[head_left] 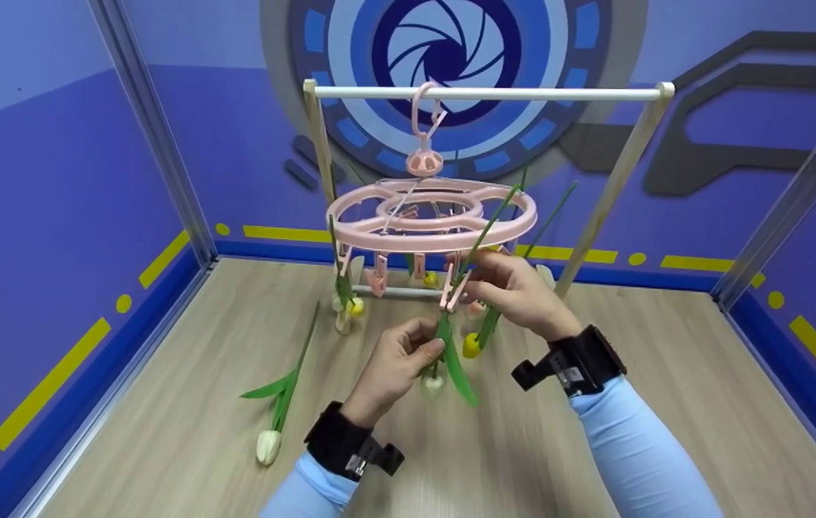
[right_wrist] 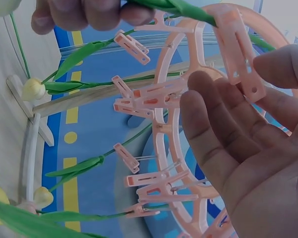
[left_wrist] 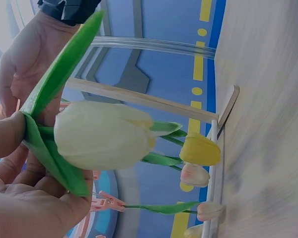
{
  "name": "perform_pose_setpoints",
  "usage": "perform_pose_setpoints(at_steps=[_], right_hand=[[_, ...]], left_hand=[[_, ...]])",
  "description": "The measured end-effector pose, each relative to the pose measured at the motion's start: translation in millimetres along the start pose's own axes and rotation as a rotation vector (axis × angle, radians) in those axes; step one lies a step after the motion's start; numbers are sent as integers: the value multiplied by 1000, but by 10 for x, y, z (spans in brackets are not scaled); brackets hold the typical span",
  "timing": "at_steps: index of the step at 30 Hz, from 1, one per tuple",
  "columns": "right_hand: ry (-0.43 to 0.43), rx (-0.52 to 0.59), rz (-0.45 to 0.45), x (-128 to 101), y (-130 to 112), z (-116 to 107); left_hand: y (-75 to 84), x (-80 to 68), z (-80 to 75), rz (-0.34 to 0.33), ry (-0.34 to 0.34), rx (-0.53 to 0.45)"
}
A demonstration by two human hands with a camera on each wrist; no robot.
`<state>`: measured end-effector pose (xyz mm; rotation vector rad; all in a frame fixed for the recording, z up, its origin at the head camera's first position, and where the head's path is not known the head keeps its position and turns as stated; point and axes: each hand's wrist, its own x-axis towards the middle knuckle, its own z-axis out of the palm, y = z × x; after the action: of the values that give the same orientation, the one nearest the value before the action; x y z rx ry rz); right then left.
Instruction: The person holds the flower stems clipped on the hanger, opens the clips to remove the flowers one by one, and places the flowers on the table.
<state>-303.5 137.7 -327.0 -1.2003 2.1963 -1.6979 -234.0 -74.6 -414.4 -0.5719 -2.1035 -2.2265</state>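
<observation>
My left hand (head_left: 401,363) pinches a white artificial tulip (left_wrist: 104,135) by its green leaves and stem, just above the bloom. The bloom hangs downward, and the stem runs up past a pink clothespin (head_left: 453,289). That clothespin's handles are spread apart. At the clothespin is my right hand (head_left: 519,295), its fingers loosely bent and its thumb beside one handle; contact is hard to tell. Above both hands hangs a pink oval clip hanger (head_left: 433,241). Other tulips hang from it upside down, among them a yellow tulip (head_left: 471,345) near my right hand.
The hanger hooks over the white rod (head_left: 552,94) of a wooden-legged rack (head_left: 613,194). Another white tulip (head_left: 268,447) lies on the wooden table (head_left: 170,410), left of my left hand. Several unused-looking clothespins (head_left: 378,277) dangle from the hanger. Blue patterned panels (head_left: 41,187) enclose the table.
</observation>
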Motion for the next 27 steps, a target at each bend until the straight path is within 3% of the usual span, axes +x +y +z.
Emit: perform_pose_setpoints(at_steps=[9, 16, 21, 27], right_hand=[[-88, 34, -73, -10, 15, -6], [-72, 7, -88, -30, 34, -15], [-31, -21, -89, -58, 30, -17], [-1, -17, -91, -64, 34, 0]], left_hand=[[0, -17, -49, -37, -22, -35], [-3, -38, -68, -41, 15, 37], [23, -63, -38, 13, 69, 145], [27, -90, 29, 166, 163, 320]])
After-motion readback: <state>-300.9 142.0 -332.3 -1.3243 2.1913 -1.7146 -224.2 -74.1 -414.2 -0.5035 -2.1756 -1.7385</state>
